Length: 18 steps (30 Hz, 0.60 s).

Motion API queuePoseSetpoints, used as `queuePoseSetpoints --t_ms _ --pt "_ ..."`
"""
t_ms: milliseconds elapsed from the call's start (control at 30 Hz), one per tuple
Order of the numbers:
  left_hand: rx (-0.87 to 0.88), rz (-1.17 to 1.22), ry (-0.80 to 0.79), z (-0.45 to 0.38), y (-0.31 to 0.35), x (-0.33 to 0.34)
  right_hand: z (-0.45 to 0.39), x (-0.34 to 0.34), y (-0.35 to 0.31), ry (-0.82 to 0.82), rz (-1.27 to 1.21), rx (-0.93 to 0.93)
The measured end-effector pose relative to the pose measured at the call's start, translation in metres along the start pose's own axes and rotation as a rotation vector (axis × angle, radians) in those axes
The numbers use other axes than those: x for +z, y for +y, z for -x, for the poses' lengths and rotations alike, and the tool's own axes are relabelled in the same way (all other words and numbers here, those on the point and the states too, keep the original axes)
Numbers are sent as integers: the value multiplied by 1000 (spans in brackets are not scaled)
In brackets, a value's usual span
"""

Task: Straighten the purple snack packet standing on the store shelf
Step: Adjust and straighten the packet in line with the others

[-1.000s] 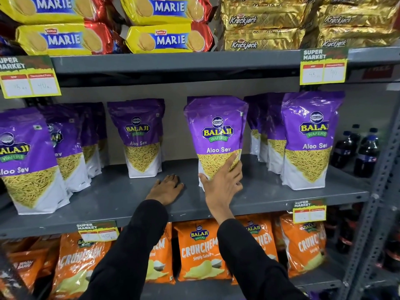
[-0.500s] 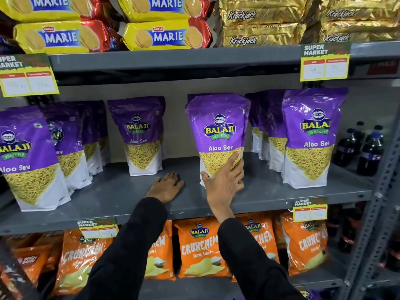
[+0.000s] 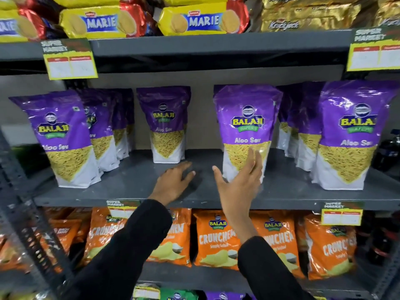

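Observation:
A purple Balaji Aloo Sev packet (image 3: 246, 124) stands upright near the front of the grey middle shelf (image 3: 287, 191), its label facing me. My right hand (image 3: 240, 185) is just in front of its lower part with fingers spread and thumb out to the left; the fingertips overlap the packet's yellow window, and I cannot tell whether they touch it. My left hand (image 3: 173, 182) lies flat, palm down, on the bare shelf to the left of the packet, holding nothing. Both arms are in black sleeves.
More purple packets stand at the left (image 3: 62, 139), middle back (image 3: 165, 126) and right (image 3: 350, 135). Orange Crunchem bags (image 3: 216, 239) fill the shelf below, Marie biscuit packs (image 3: 97, 22) the one above. A price tag (image 3: 69, 59) hangs overhead. Dark bottles (image 3: 389, 152) sit far right.
My right hand has come off the packet's lower front and opened, fingers spread. The view has shifted right and closer. My left hand stays flat on the shelf.

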State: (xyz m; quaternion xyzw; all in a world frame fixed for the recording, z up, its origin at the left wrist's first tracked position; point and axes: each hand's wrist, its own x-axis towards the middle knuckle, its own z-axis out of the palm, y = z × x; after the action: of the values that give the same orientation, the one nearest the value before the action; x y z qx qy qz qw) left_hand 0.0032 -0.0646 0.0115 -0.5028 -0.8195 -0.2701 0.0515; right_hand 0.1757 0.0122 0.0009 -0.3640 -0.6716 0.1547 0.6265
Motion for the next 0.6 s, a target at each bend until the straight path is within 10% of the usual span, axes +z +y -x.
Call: queuePoseSetpoints --t_ms 267,600 --pt "-24 -59 24 15 -136 -67 31 98 -78 -388 -278 42" --pt "78 -276 -317 -15 -204 -68 2 241 -119 -438 105 340"
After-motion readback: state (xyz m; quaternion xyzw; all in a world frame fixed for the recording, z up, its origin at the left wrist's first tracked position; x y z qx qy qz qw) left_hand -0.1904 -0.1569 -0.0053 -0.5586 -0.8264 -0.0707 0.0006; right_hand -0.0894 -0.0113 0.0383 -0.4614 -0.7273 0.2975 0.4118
